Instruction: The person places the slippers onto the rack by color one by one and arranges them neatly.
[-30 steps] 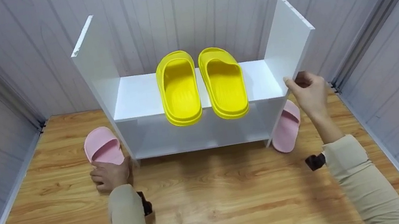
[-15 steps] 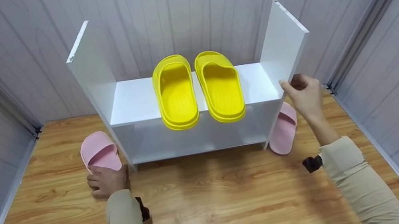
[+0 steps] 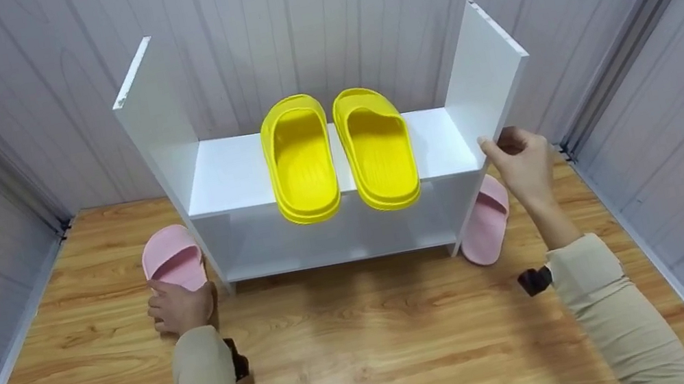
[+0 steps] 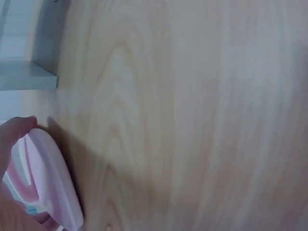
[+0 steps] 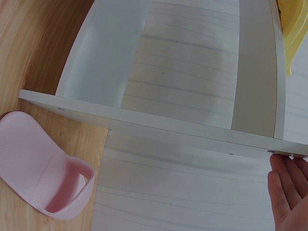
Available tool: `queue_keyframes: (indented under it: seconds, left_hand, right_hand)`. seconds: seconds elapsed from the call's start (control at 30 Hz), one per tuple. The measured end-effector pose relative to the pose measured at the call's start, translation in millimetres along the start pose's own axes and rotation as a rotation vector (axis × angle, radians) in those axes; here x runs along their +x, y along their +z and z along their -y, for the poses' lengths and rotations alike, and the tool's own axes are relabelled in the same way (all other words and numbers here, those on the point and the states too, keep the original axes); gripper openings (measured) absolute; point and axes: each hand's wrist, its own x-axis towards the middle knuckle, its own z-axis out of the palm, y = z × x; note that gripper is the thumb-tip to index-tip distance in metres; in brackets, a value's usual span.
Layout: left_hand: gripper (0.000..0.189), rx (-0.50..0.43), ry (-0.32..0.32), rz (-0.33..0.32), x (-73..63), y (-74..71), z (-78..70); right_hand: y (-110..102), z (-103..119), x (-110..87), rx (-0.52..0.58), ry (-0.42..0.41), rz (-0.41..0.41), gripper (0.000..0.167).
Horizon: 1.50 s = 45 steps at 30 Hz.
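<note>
In the head view, my left hand (image 3: 180,305) grips the heel end of a pink slipper (image 3: 175,254) on the floor, left of a white shoe rack (image 3: 343,262). The left wrist view shows the thumb at one edge of this slipper (image 4: 50,178) and some fingertips at the other. My right hand (image 3: 523,163) pinches the front edge of the rack's right side panel, thumb at the front and fingers on the outer face. Close below that hand, a second pink slipper (image 3: 486,230) lies beside the rack, partly hidden by the panel.
Two yellow slippers (image 3: 304,163) stand side by side on the rack's upper shelf, heels over the front edge. Raised side panels (image 3: 154,126) flank them. Corrugated walls (image 3: 314,23) close in the wooden floor (image 3: 354,350) at the back and both sides.
The head view has shifted slightly. The left slipper has turned a little straighter under my left hand, and the left forearm has swung slightly leftward. My right hand keeps its place on the panel.
</note>
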Motion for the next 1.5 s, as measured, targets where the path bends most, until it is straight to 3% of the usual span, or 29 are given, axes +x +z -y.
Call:
queue_keyframes:
  seconds: [0.37, 0.67, 1.03, 1.2, 1.5]
  left_hand:
    - [0.097, -0.001, 0.036, 0.102, 3.0, -14.8, 0.9]
    - [0.097, 0.016, 0.064, 0.153, 3.2, -30.7, 5.1]
    - [0.098, 0.102, 0.115, 0.267, 5.7, -48.2, 7.5]
    - [0.092, 0.105, 0.137, 0.272, 4.9, -54.1, 9.9]
    - [0.094, 0.12, 0.191, 0.303, 3.2, -66.1, 20.4]
  right_hand:
    - [-3.3, 25.5, -7.7, 0.047, -0.023, -0.009, 0.023]
    - [1.0, 0.1, -0.2, 0.028, -0.025, -0.025, 0.026]
    - [1.1, 1.1, -1.3, 0.024, -0.032, -0.023, 0.026]
    - [-1.2, 13.0, -5.1, 0.026, -0.045, -0.022, 0.022]
    - [1.2, -0.1, -1.5, 0.021, -0.043, -0.019, 0.026]
